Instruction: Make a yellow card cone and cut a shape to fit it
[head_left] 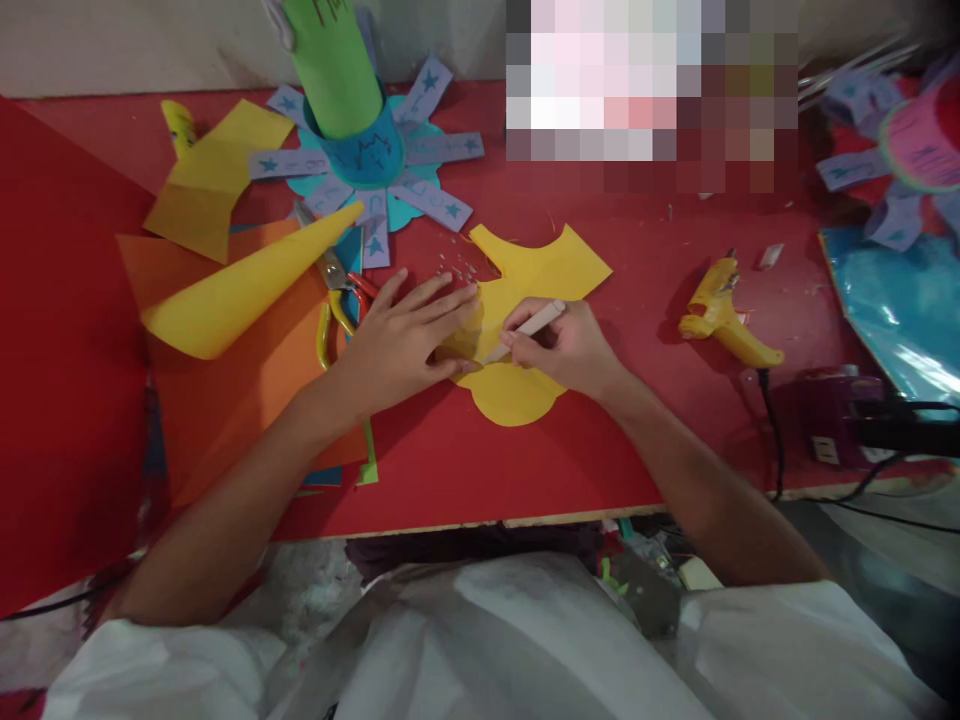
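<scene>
Yellow paper point(514, 397) mid-worktop point(435, 490), under both hands; lobed edge at 6 o'clock looks cut. Left hand point(409, 340): fingers spread flat, gripping nothing. Right hand point(562, 345): fingers pinched round pen point(541, 319). Marking apparently underway; amount left, cannot tell. Scissors point(334, 275) lie unused, 9 o'clock.

To the right of your right hand point(559, 345), the bare desk point(645, 270) leaves you a lane as far as the yellow glue gun point(720, 315), whose black cord point(764, 382) runs to the near edge. You can also pass in front of the yellow cutout point(517, 395). Scissors point(335, 275) and a paper cone point(240, 300) crowd your left hand point(405, 335); beyond, the blue cup point(367, 155) blocks you.
</scene>
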